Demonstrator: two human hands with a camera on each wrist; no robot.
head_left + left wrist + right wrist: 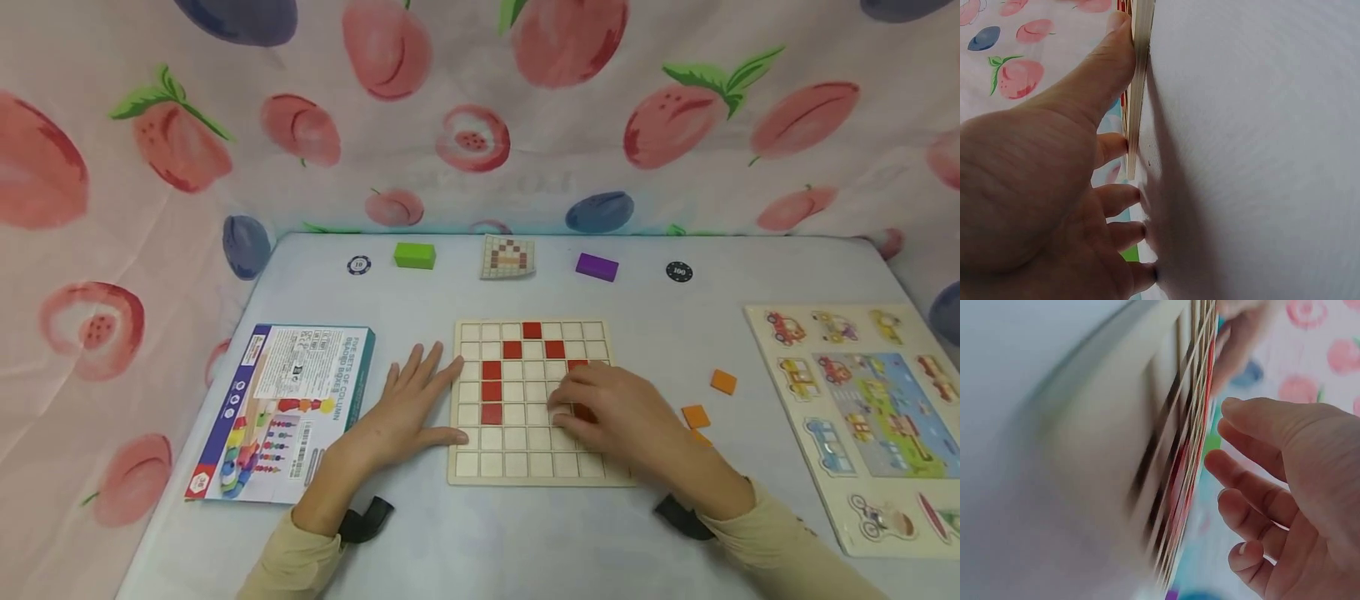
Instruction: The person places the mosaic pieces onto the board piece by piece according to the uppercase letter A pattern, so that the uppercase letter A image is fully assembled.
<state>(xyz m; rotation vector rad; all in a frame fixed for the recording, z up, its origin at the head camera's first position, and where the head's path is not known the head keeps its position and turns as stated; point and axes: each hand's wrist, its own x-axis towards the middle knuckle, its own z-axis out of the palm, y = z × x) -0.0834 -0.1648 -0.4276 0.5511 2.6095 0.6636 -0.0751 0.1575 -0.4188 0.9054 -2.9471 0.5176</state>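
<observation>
A wooden grid board (517, 468) lies flat in front of me, with several red square tiles (491, 391) set in its cells in a peaked outline. My left hand (401, 414) is spread beside the board's left edge, thumb and index finger touching that edge, as the left wrist view also shows. Over the right part of the board is my right hand (618, 412), its fingers loosely bent and partly covering red tiles there. In the right wrist view, the right hand (1279, 481) has no tile visible between its fingers.
Orange tiles (723, 382) lie right of the board, near a vehicle puzzle board (806, 392). At left is a flat box (285, 417). Along the back stand a green block (415, 256), a pattern card (507, 257), a purple block (597, 267) and two round chips (679, 272).
</observation>
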